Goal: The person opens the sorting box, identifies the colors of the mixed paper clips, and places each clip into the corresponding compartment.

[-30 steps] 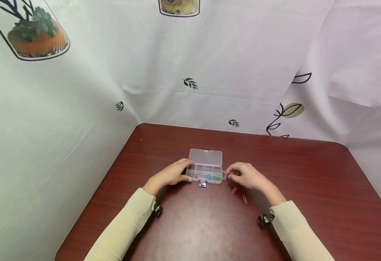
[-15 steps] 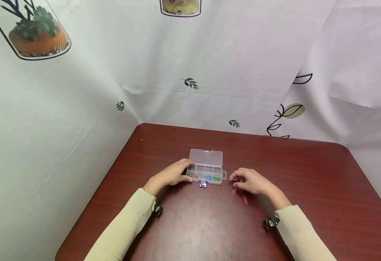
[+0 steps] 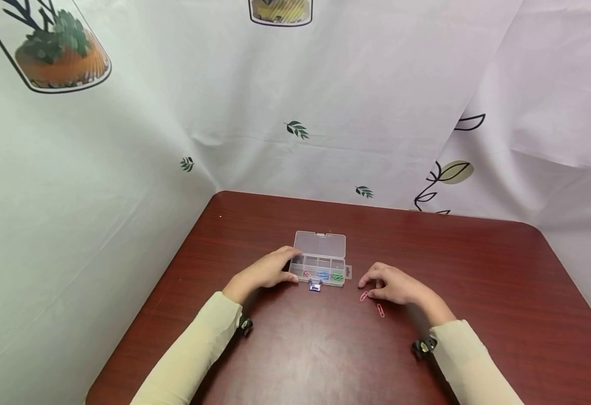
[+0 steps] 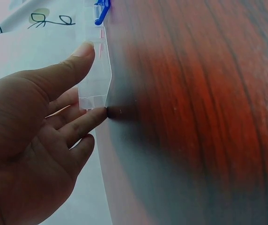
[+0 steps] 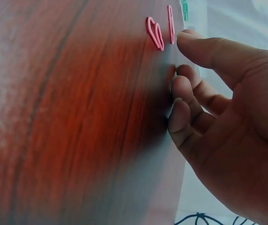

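Observation:
A clear plastic compartment box (image 3: 324, 262) lies on the table with its lid (image 3: 319, 244) folded back. In its front compartments are a pink paper clip (image 3: 307, 273), blue paper clips (image 3: 323, 275) and green paper clips (image 3: 337, 277). My left hand (image 3: 267, 268) grips the box's left end, thumb at the front and fingers behind; the left wrist view shows the thumb (image 4: 84, 50) against its wall. To the right, my right hand (image 3: 396, 285) is low over the table. Its thumb tip is right at one loose pink clip (image 3: 364, 296), with thumb and fingers apart. Another pink clip (image 3: 380, 310) lies nearer me.
A blue latch (image 3: 315, 286) juts from the box's front edge, and a hanging tab (image 3: 348, 272) from its right end. White printed cloth (image 3: 366, 112) hangs behind and left of the dark red table (image 3: 320, 349).
My right hand has moved from the box's right end toward me and slightly right, down to the nearer-to-box loose pink clip. The left hand and box stay put.

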Demonstrator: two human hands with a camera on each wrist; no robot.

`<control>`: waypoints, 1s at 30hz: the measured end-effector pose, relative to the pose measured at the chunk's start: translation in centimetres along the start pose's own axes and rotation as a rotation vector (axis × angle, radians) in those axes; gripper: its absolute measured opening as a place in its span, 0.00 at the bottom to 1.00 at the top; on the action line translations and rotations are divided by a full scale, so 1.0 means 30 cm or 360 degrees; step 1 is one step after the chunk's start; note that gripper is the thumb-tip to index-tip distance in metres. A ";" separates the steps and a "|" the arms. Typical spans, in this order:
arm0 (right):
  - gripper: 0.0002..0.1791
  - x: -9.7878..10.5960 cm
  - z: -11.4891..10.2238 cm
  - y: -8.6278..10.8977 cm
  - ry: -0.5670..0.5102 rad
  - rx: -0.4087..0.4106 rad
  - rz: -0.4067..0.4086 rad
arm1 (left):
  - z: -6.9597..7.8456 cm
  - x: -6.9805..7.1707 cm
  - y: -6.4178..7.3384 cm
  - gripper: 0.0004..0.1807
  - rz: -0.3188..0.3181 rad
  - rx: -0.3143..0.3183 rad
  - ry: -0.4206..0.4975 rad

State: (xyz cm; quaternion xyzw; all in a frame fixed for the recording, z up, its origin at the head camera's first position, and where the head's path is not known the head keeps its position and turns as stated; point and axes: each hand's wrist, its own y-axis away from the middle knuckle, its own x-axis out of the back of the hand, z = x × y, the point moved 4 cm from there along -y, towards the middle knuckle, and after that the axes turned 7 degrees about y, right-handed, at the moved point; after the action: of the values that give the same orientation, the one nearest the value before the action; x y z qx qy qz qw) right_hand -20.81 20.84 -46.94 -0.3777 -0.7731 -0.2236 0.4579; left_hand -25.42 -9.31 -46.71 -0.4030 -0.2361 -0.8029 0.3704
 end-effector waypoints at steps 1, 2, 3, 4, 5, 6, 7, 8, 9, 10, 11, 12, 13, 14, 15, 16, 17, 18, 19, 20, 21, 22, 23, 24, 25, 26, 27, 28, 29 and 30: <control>0.09 -0.002 0.000 -0.001 0.0003 0.0005 0.0001 | 0.001 0.000 0.000 0.36 -0.0001 0.0003 -0.0001; 0.09 -0.005 0.001 -0.002 0.0001 0.0006 0.0002 | 0.001 0.000 0.001 0.36 -0.0003 0.0004 -0.0002; 0.08 -0.007 0.000 -0.003 0.0002 0.0015 0.0008 | 0.002 0.000 0.000 0.36 -0.0003 0.0005 0.0000; 0.08 -0.009 -0.001 -0.005 0.0009 0.0029 0.0016 | 0.002 0.000 0.001 0.36 0.0000 0.0005 0.0000; 0.07 -0.011 -0.002 -0.006 0.0019 0.0026 0.0017 | 0.003 0.000 0.001 0.36 0.0002 0.0005 0.0002; 0.07 -0.013 -0.002 -0.008 0.0028 0.0024 0.0019 | 0.003 -0.001 0.000 0.36 0.0000 0.0009 0.0001; 0.07 -0.015 -0.003 -0.009 0.0040 0.0020 0.0020 | 0.003 -0.001 0.000 0.36 0.0002 0.0010 0.0003; 0.07 -0.016 -0.005 -0.011 0.0048 0.0022 0.0018 | 0.003 -0.002 0.000 0.36 0.0002 0.0009 0.0004; 0.06 -0.016 -0.008 -0.012 0.0064 0.0027 0.0016 | 0.003 -0.002 0.000 0.36 0.0002 0.0011 0.0004; 0.06 -0.016 -0.008 -0.013 0.0077 0.0016 0.0007 | 0.003 -0.002 0.000 0.36 0.0001 0.0012 0.0003; 0.06 -0.017 -0.009 -0.015 0.0083 -0.0001 -0.0004 | 0.003 -0.002 0.000 0.36 -0.0003 0.0014 0.0004; 0.06 -0.017 -0.011 -0.016 0.0091 -0.0005 -0.0007 | 0.002 -0.002 0.000 0.36 -0.0002 0.0012 0.0006; 0.07 -0.017 -0.012 -0.018 0.0094 -0.0009 -0.0013 | 0.002 -0.002 0.000 0.36 -0.0004 0.0013 0.0005; 0.07 -0.016 -0.013 -0.019 0.0092 -0.0013 -0.0017 | 0.002 -0.002 0.000 0.36 -0.0006 0.0013 0.0005; 0.08 -0.016 -0.015 -0.021 0.0095 -0.0017 -0.0018 | 0.001 -0.002 0.000 0.36 -0.0008 0.0013 0.0003; 0.09 -0.017 -0.016 -0.022 0.0094 -0.0030 -0.0021 | 0.001 -0.002 0.000 0.36 -0.0007 0.0012 0.0001; 0.10 -0.017 -0.017 -0.024 0.0097 -0.0037 -0.0020 | 0.001 -0.002 0.001 0.36 -0.0006 0.0010 0.0000; 0.10 -0.017 -0.020 -0.025 0.0103 -0.0037 -0.0021 | 0.001 -0.002 0.001 0.36 -0.0006 0.0007 -0.0001; 0.11 -0.017 -0.022 -0.026 0.0108 -0.0035 -0.0025 | 0.001 -0.001 0.001 0.36 -0.0008 0.0008 -0.0005; 0.11 -0.017 -0.026 -0.027 0.0118 -0.0034 -0.0029 | 0.002 -0.001 0.001 0.36 -0.0007 0.0006 -0.0005; 0.11 -0.016 -0.029 -0.028 0.0127 -0.0030 -0.0035 | 0.002 -0.001 0.001 0.36 -0.0006 0.0002 -0.0007; 0.11 -0.017 -0.031 -0.028 0.0134 -0.0034 -0.0045 | 0.003 0.000 0.001 0.36 -0.0005 0.0001 -0.0007; 0.11 -0.017 -0.035 -0.029 0.0143 -0.0030 -0.0054 | 0.004 0.001 0.001 0.36 -0.0005 0.0000 -0.0006; 0.12 -0.016 -0.039 -0.029 0.0149 -0.0026 -0.0063 | 0.005 0.001 0.002 0.36 -0.0004 0.0000 -0.0008; 0.12 -0.017 -0.040 -0.030 0.0157 -0.0025 -0.0069 | 0.006 0.002 0.002 0.36 -0.0004 0.0002 -0.0008; 0.12 -0.018 -0.042 -0.030 0.0167 -0.0026 -0.0072 | 0.006 0.002 0.002 0.36 -0.0004 0.0004 -0.0010; 0.12 -0.018 -0.044 -0.031 0.0173 -0.0027 -0.0072 | 0.006 0.002 0.002 0.36 -0.0004 0.0004 -0.0013; 0.12 -0.018 -0.046 -0.031 0.0177 -0.0031 -0.0072 | 0.006 0.002 0.002 0.36 -0.0004 0.0006 -0.0011; 0.12 -0.018 -0.047 -0.031 0.0181 -0.0038 -0.0072 | 0.005 0.001 0.002 0.36 -0.0004 0.0006 -0.0011; 0.11 -0.017 -0.048 -0.032 0.0182 -0.0044 -0.0067 | 0.004 0.001 0.001 0.36 -0.0003 0.0005 -0.0009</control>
State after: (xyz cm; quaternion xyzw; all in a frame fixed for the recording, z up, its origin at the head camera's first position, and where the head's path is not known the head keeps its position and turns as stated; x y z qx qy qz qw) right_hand -20.64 19.07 -46.69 -0.3544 -0.7502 -0.2651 0.4913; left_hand -25.33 -9.25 -46.62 -0.4044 -0.2389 -0.8018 0.3695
